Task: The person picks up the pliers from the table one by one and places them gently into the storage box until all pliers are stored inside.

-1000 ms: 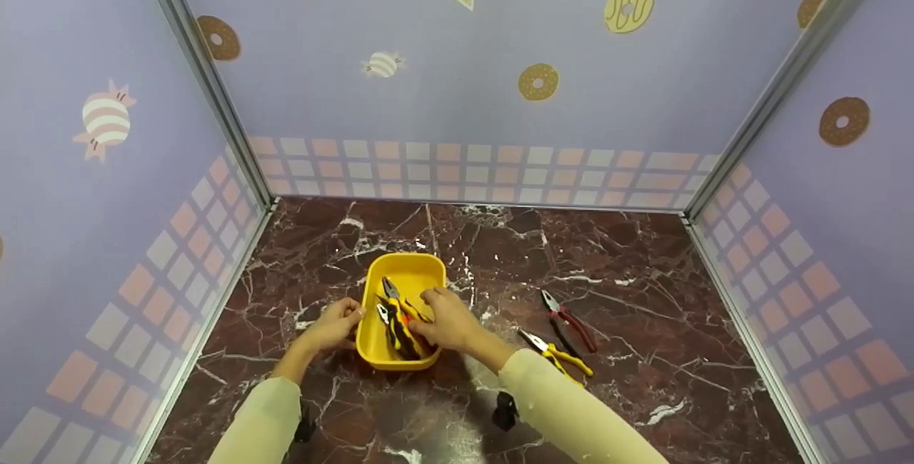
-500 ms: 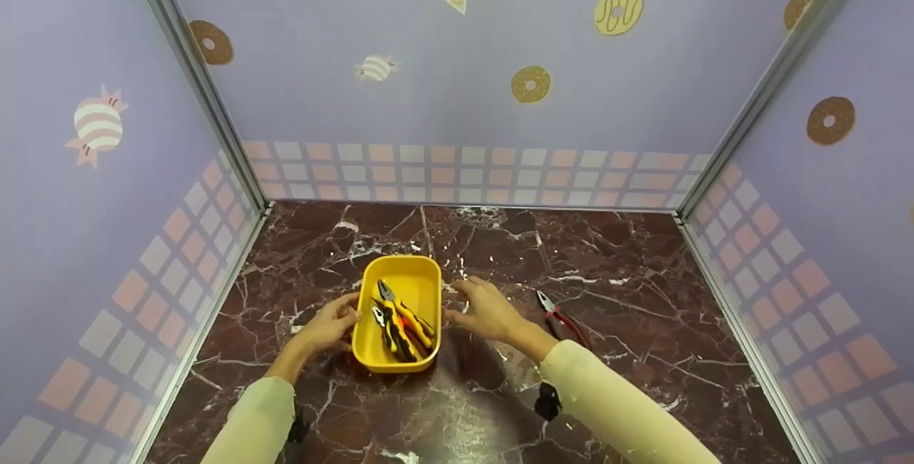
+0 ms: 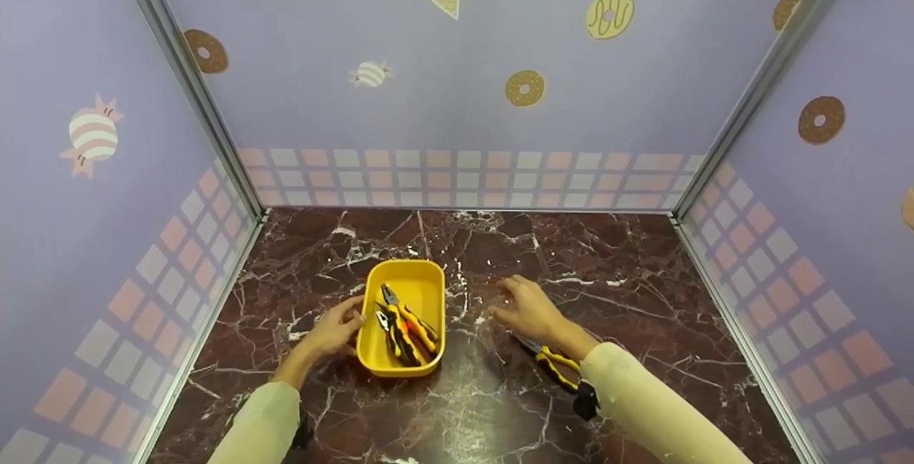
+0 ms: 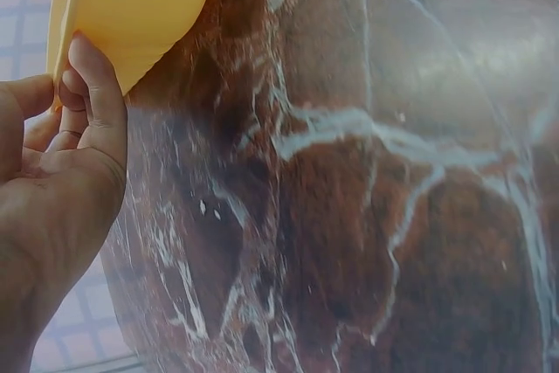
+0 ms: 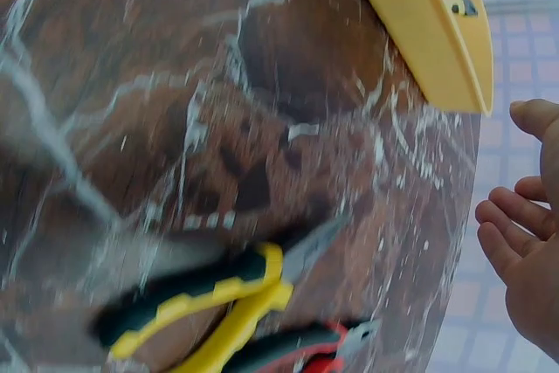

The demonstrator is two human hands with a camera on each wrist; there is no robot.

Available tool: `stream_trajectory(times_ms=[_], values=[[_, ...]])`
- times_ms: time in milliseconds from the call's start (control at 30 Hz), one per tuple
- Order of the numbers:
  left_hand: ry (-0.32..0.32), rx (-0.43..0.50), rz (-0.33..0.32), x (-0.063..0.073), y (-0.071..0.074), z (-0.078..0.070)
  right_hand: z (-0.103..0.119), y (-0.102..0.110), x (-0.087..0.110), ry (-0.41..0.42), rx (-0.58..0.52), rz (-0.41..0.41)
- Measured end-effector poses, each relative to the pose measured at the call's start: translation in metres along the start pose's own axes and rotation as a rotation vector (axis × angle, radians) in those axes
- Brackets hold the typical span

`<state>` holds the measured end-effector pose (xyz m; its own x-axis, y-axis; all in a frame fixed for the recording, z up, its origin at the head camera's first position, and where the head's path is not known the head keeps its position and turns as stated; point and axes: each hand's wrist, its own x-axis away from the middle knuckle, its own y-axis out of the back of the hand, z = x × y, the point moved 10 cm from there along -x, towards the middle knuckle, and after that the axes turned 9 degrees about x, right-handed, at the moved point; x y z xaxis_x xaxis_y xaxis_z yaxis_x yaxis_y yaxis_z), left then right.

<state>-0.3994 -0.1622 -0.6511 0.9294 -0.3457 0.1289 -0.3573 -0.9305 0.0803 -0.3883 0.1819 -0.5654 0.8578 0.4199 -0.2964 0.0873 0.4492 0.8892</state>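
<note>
A yellow plastic bin (image 3: 423, 280) stands on the dark marbled surface, with several pliers (image 3: 408, 335) with yellow and black handles lying inside. My left hand (image 3: 332, 328) pinches its left rim between thumb and fingers, as the left wrist view shows. To the right of the bin, my right hand (image 3: 532, 312) hovers with relaxed fingers and nothing in it. Below that hand lie long-nose pliers (image 5: 278, 279) with yellow and black handles. Beside them in the right wrist view are red and black pliers (image 5: 327, 338); the right hand and forearm hide these from the head view.
Patterned purple panels (image 3: 457, 107) enclose the marbled surface (image 3: 471, 228) at the back and both sides. Metal posts (image 3: 196, 93) mark the corners.
My right hand has come out of the bin and moved right, over the loose pliers. My left hand stays at the bin's left rim. The view has shifted slightly.
</note>
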Motion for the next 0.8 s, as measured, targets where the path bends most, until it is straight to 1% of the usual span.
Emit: stream_trajectory(times_ms=[167, 333, 500, 667, 800], values=[[-0.004, 0.018, 0.019, -0.005, -0.010, -0.001, -0.027, 0.009, 0.012, -0.012, 0.061, -0.019], [0.001, 0.022, 0.029, -0.010, -0.019, -0.004, -0.053, 0.013, 0.026, -0.055, 0.082, 0.010], [0.005, 0.006, 0.025, -0.014, -0.022, -0.005, -0.072, 0.013, 0.038, -0.097, 0.078, 0.031], [-0.002, -0.020, 0.021, -0.016, -0.024, -0.007, -0.091, 0.013, 0.050, -0.165, 0.054, 0.042], [-0.014, -0.033, 0.031, -0.018, -0.026, -0.010, -0.103, 0.013, 0.061, -0.199, 0.072, 0.049]])
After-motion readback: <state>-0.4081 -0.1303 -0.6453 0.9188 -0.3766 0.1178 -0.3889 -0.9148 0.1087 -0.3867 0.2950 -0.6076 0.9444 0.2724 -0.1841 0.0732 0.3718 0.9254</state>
